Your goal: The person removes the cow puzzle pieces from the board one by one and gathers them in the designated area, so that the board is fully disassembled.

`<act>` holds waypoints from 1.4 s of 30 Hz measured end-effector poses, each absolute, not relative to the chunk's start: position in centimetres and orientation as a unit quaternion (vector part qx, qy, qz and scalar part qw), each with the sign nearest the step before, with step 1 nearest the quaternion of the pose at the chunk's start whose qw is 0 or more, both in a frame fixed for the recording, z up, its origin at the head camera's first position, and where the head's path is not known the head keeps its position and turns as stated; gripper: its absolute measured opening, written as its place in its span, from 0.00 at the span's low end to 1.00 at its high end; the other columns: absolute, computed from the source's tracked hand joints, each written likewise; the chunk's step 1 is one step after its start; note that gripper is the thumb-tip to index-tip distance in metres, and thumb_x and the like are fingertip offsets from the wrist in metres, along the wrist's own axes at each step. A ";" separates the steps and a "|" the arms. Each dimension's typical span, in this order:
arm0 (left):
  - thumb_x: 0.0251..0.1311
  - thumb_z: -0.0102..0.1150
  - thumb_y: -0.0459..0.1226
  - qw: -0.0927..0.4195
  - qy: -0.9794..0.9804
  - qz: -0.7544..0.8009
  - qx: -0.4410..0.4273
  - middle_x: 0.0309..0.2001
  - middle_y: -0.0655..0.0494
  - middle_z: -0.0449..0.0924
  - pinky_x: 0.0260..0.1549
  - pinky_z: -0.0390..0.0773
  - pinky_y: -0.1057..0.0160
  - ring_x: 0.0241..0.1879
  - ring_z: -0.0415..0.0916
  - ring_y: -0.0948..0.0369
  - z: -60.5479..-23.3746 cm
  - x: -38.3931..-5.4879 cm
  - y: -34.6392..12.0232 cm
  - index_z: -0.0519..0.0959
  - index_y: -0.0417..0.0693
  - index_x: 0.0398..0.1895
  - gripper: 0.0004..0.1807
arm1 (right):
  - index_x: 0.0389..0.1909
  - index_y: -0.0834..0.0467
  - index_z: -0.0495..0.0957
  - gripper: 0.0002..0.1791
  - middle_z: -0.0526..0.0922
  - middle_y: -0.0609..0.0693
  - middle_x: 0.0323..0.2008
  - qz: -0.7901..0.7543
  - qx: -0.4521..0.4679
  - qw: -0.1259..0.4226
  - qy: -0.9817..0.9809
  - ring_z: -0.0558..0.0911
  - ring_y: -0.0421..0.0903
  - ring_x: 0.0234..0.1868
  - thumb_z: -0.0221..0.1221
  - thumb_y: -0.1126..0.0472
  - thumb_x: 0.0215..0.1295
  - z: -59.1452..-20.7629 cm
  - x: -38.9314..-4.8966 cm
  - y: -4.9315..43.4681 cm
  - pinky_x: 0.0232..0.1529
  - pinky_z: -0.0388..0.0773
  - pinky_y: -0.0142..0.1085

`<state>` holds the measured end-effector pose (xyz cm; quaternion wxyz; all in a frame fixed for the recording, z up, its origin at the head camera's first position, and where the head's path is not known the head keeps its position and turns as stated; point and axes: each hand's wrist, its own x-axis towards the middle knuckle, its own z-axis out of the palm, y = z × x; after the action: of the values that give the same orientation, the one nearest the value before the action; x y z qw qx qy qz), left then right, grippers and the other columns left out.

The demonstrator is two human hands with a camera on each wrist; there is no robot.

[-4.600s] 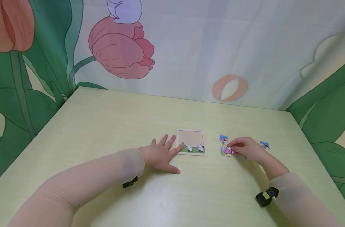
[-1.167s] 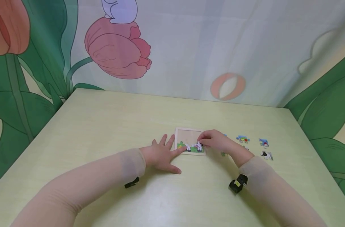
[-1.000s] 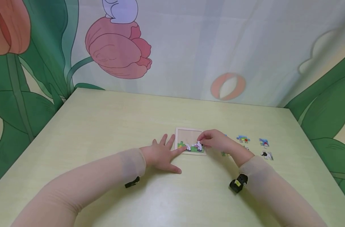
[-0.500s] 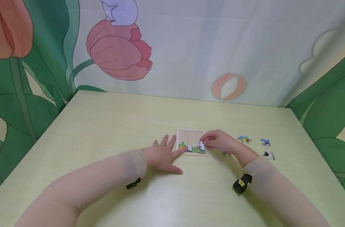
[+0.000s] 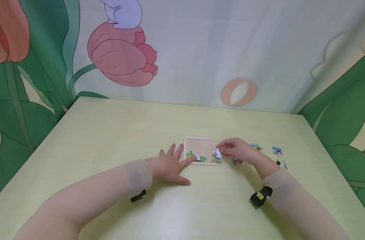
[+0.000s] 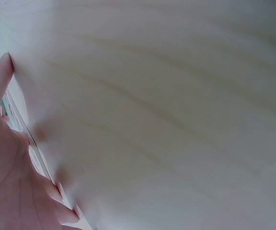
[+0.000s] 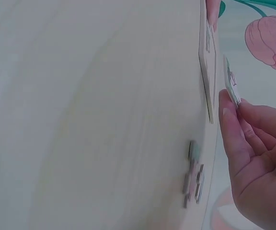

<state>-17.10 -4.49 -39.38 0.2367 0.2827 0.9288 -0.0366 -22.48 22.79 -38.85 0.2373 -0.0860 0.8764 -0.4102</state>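
Note:
My right hand [image 5: 239,150] pinches a jigsaw piece [image 5: 217,154] with white legs on green, held just above the right edge of a wooden puzzle frame [image 5: 199,137]. In the right wrist view, thumb and finger grip the jigsaw piece [image 7: 231,82] by one edge, raised off the table. My left hand [image 5: 170,166] lies spread flat, a fingertip on the frame's lower left. Inside the frame, green pieces [image 5: 201,158] line part of the bottom row; its upper part shows bare wood. The left wrist view shows my left hand [image 6: 13,177] with fingers extended.
Right of the frame lie loose jigsaw pieces: a pink one [image 5: 237,161] partly below my right hand, a blue one [image 5: 256,146], another blue one [image 5: 277,150] and a black-and-white one [image 5: 281,163]. A printed curtain [image 5: 188,60] hangs behind the table [image 5: 125,130].
My right hand went from the pink piece to the frame's lower right corner, then lifted the white-legged piece out and to the right. My left hand stayed put.

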 end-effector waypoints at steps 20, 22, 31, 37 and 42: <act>0.50 0.39 0.74 0.237 0.928 -0.033 0.287 0.73 0.42 0.25 0.58 0.47 0.33 0.69 0.27 0.38 -39.1 -16.9 -4.6 0.35 0.74 0.72 0.49 | 0.54 0.69 0.72 0.18 0.79 0.59 0.48 -0.443 -0.083 0.213 0.867 0.79 0.45 0.46 0.54 0.64 0.67 -38.5 -20.6 28.9 0.46 0.77 0.37; 0.50 0.39 0.74 0.236 0.928 -0.033 0.287 0.73 0.42 0.25 0.58 0.47 0.33 0.69 0.27 0.38 -39.1 -16.8 -4.6 0.35 0.75 0.72 0.49 | 0.55 0.69 0.71 0.18 0.78 0.60 0.49 -0.444 -0.078 0.212 0.867 0.79 0.45 0.46 0.54 0.64 0.67 -38.5 -20.4 29.4 0.46 0.77 0.37; 0.49 0.38 0.74 0.232 0.929 -0.041 0.285 0.73 0.42 0.24 0.58 0.47 0.33 0.69 0.27 0.38 -39.2 -16.9 -4.7 0.34 0.75 0.72 0.49 | 0.58 0.69 0.68 0.23 0.76 0.62 0.52 -0.442 -0.063 0.211 0.870 0.79 0.46 0.46 0.54 0.60 0.67 -38.3 -19.7 31.0 0.46 0.76 0.36; 0.49 0.38 0.75 0.231 0.929 -0.039 0.287 0.73 0.42 0.25 0.58 0.48 0.33 0.69 0.28 0.37 -39.4 -16.8 -4.9 0.34 0.75 0.72 0.49 | 0.59 0.70 0.67 0.23 0.75 0.62 0.53 -0.441 -0.062 0.211 0.870 0.78 0.45 0.46 0.54 0.60 0.68 -38.4 -19.3 31.9 0.46 0.76 0.36; 0.49 0.38 0.74 0.228 0.929 -0.040 0.289 0.73 0.42 0.25 0.58 0.48 0.33 0.69 0.28 0.37 -39.4 -16.9 -4.9 0.34 0.75 0.72 0.49 | 0.59 0.70 0.67 0.24 0.73 0.64 0.55 -0.437 -0.050 0.214 0.873 0.78 0.43 0.47 0.54 0.60 0.68 -38.4 -19.0 32.7 0.46 0.76 0.35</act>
<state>-16.87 -4.87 -39.44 0.2284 0.2886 0.9290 -0.0399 -18.96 32.72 -38.36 0.2136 -0.0505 0.8725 -0.4365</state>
